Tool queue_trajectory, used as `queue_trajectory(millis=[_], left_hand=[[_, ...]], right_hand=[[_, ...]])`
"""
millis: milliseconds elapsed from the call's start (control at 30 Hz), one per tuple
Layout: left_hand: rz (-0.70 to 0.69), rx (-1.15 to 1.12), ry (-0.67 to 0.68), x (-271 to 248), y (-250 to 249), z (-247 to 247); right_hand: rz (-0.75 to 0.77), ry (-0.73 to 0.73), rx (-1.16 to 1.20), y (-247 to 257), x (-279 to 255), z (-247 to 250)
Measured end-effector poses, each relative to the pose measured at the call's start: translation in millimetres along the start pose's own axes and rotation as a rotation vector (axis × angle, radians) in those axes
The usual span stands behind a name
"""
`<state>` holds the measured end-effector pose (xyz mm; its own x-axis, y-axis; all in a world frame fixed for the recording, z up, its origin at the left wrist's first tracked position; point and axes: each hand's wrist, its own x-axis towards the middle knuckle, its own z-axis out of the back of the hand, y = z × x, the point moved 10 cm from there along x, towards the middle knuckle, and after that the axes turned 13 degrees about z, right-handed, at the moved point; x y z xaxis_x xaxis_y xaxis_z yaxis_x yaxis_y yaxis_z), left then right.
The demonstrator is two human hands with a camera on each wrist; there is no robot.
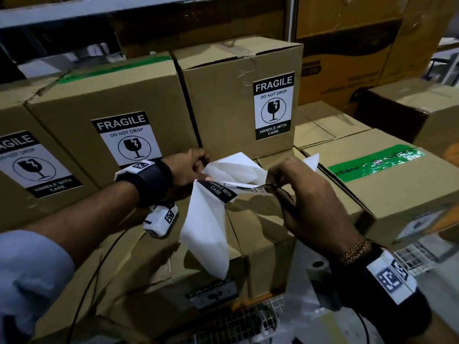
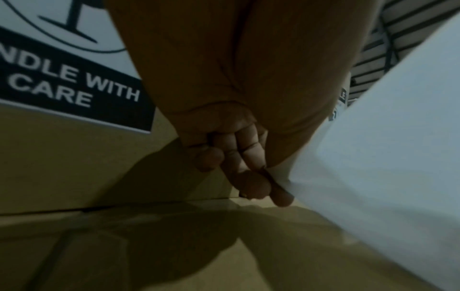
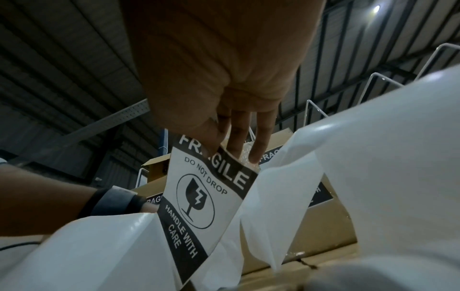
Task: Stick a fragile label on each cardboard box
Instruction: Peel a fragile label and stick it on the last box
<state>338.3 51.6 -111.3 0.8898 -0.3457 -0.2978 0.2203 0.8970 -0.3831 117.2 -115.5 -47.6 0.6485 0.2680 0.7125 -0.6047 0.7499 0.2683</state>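
Both my hands work over the boxes: left hand [image 1: 187,167] pinching the backing sheet [image 1: 206,224], right hand [image 1: 298,194] fingers clamped on the fragile label [image 3: 199,198]; peeling unevenly could fold its glue onto itself

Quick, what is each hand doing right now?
Left hand: pinching the white backing paper.
Right hand: pinching the black-and-white fragile label.
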Motion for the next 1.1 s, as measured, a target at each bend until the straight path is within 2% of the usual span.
queue_trajectory(millis=[233,367,533,600,700,833,933,1100], left_hand=[[-0.027,0.043,-0.024,-3,9,-2],[-0.023,-0.029,-0.015,-7,18,-4],[-0.040,0.129,-0.071,-16,27,6],[-0.048,0.161,-0.118,-22,25,17],[-0.058,0.202,-0.213,-34,26,38],[0.024,0.187,-0.274,-52,48,65],[0.062,0.056,-0.314,-62,65,87],[0.078,-0.482,-0.288,-84,74,123]], right_hand=[[0.010,-0.155,0.028,4,8,35],[-0.025,-0.288,0.049,-2,15,51],[-0.131,-0.385,0.118,-16,32,61],[-0.181,-0.379,0.151,-25,39,57],[-0.267,-0.270,0.223,-36,44,33],[-0.341,-0.213,0.266,-44,38,9],[-0.361,-0.210,0.281,-45,36,2],[-0.385,-0.230,0.351,-51,39,1]])
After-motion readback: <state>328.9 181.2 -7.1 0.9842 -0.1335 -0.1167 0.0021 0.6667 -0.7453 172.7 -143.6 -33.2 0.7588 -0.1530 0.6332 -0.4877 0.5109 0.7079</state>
